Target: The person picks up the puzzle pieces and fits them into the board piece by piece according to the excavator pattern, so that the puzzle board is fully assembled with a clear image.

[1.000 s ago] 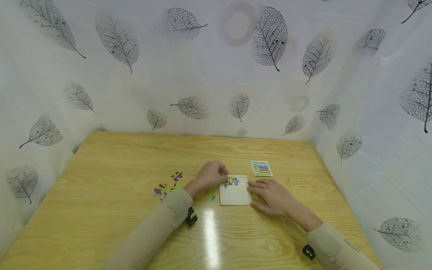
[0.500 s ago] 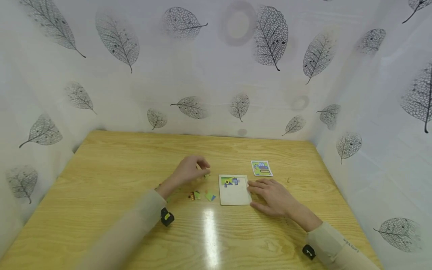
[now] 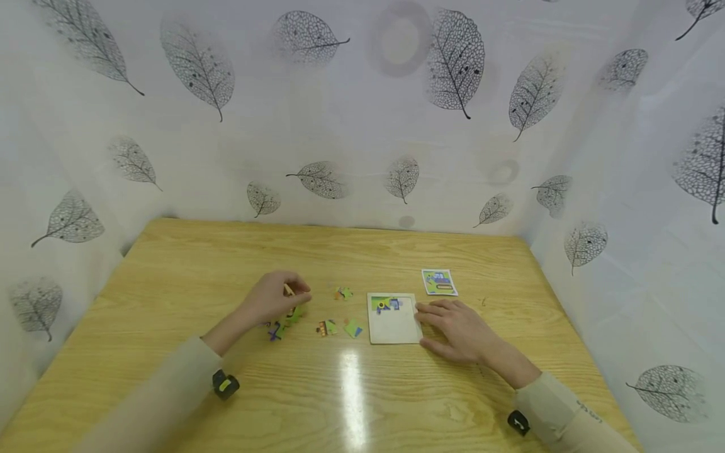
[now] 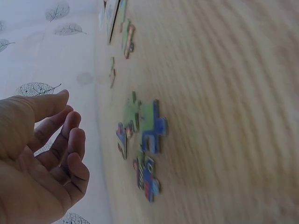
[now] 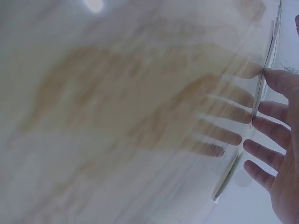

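My left hand (image 3: pixel 273 296) hovers over a cluster of loose jigsaw pieces (image 3: pixel 275 331) on the left side of the table, partly covering them. The left wrist view shows its fingers loosely curled with nothing between them, beside a green and blue jigsaw piece (image 4: pixel 149 123). With straight, spread fingers, my right hand (image 3: pixel 461 330) touches the right edge of a white square puzzle board (image 3: pixel 394 330). Several joined pieces (image 3: pixel 386 304), green and blue, lie along the board's upper left.
A small picture card (image 3: pixel 439 282) lies beyond the board to the right. Between the cluster and the board are an orange and green piece (image 3: pixel 326 328), a green and blue piece (image 3: pixel 354 328) and a small green piece (image 3: pixel 345 293). A leaf-patterned curtain (image 3: pixel 351 126) surrounds the wooden table (image 3: pixel 215 264).
My left hand has moved left from the board's upper left corner to the loose pieces. A green piece now sits at that corner. My right hand has stayed at the board's edge.
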The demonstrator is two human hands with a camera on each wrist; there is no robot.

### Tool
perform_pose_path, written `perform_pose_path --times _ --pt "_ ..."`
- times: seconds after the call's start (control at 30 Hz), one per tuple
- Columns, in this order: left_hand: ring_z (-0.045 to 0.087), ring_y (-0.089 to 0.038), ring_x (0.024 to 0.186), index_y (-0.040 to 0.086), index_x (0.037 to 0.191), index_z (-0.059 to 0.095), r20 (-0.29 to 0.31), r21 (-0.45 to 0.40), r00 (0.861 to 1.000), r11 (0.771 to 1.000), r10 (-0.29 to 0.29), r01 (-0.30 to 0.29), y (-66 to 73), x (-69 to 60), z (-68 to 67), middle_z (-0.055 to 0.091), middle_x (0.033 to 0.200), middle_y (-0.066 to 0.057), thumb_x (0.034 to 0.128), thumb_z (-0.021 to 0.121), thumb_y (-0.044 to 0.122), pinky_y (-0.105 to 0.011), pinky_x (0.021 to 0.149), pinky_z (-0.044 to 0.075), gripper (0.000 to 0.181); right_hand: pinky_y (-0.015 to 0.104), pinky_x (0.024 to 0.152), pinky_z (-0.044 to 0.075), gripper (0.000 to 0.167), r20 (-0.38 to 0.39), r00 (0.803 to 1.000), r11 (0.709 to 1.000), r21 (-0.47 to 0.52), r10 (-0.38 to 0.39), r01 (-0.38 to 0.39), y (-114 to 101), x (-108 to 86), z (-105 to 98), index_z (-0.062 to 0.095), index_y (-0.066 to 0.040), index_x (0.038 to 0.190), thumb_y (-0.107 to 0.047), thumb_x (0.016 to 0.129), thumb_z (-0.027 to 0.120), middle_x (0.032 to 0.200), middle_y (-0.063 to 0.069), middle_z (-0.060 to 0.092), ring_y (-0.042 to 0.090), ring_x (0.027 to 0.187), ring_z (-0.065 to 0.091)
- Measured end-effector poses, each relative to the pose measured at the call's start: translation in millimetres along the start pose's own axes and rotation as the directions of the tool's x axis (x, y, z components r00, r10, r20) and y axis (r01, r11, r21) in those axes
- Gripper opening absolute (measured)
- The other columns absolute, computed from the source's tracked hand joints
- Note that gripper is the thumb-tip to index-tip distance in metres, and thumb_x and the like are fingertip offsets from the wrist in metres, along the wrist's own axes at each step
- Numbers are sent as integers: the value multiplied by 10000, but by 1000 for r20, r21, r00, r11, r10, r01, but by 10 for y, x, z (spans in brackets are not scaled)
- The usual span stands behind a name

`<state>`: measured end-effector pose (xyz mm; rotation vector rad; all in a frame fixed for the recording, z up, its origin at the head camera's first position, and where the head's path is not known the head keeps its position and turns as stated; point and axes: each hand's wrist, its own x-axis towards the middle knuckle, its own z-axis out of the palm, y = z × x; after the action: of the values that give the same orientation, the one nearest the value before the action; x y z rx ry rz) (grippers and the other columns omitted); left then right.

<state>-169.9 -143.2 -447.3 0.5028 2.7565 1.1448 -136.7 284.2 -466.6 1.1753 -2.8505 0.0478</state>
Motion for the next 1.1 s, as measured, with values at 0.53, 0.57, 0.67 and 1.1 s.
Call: perform_pose_path --times 0.53,0.57,0.67,1.1 --pt "636 -110 906 71 1120 762 156 123 987 991 26 -45 -227 -542 -133 740 1026 -11 859 845 177 -262 780 541 294 536 1097 522 512 22 1000 1000 15 8 -9 -18 11 -11 682 -160 1394 -470 987 681 1512 46 640 310 1340 633" --pt "635 -113 928 75 1131 761 164 131 986 990 28 -50 -236 -554 -132 730 1035 -2 859 847 184 -275 804 546 306 536 1096 523 513 22 1000 1000 16 9 -9 -21 11 -15 682 -162 1396 -472 987 681 1512 44 640 309 1340 633" --pt "641 -128 972 75 1153 754 182 150 983 987 32 -60 -260 -582 -134 704 1049 6 869 851 204 -328 861 565 327 534 1091 527 511 21 1000 1000 11 7 -7 -20 9 -19 683 -162 1395 -471 988 681 1509 44 642 309 1336 636" --pt "636 -156 989 69 1130 730 159 163 987 986 13 -39 -285 -583 -146 681 1060 -15 830 893 251 -385 898 575 387 534 1096 524 508 21 1000 1000 7 5 -5 -6 7 -28 685 -164 1391 -475 988 680 1509 43 642 310 1338 635"
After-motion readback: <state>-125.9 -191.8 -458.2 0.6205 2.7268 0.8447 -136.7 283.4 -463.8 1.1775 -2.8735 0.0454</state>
